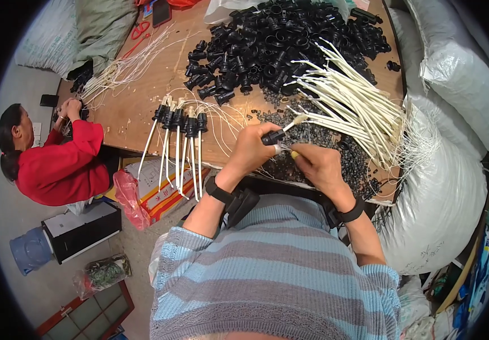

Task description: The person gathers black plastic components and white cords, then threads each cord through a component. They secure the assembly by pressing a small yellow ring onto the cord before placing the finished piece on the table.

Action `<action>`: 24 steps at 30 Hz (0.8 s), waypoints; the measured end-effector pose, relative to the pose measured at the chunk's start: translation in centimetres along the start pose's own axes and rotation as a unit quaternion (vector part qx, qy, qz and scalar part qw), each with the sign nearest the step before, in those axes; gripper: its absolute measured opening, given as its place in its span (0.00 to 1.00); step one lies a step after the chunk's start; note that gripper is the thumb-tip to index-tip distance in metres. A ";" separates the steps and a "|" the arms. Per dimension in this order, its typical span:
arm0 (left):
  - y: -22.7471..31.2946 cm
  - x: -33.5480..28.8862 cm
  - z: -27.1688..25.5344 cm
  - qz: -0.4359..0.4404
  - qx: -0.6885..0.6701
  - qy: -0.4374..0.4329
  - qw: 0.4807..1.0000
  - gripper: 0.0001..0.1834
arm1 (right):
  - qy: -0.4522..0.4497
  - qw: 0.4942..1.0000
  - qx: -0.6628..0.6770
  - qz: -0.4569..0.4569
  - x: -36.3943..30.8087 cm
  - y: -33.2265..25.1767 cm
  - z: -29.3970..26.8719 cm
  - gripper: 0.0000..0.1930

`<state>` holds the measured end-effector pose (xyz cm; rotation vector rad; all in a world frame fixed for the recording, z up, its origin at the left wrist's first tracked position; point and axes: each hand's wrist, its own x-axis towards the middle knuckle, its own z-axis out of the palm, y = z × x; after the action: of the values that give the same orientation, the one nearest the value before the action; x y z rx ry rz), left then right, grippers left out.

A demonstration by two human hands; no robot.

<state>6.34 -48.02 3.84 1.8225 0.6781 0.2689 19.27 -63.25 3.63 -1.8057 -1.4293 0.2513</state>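
Near the table's front edge, my left hand (251,150) is closed around a black ribbed plastic fitting (273,137). A white cable end with a pale tip (298,119) sticks out of the fitting's far side. My right hand (325,169) is closed on a small tool with a yellow handle (295,154), close to the fitting's near end. What the tool's tip touches is too small to make out. Under and beyond both hands lies a spread of small dark plastic pieces (312,133). To the right rests a bundle of white cables (358,107) with thin wire ends.
A heap of black plastic fittings (273,42) covers the table's far side. Several fittings on white cables (190,124) lie at the front left edge. Scissors (140,30) lie far left. A person in red (63,164) works at left; white sacks (437,192) stand right.
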 end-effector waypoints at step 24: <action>-0.1 -0.7 0.3 0.060 0.041 -0.195 0.978 0.25 | -0.085 0.995 0.041 0.025 -0.2 -0.9 0.5 0.11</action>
<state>5.90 -48.59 3.78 1.9242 0.3084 -0.0424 18.21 -63.16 3.88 -1.7901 -1.4697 0.4931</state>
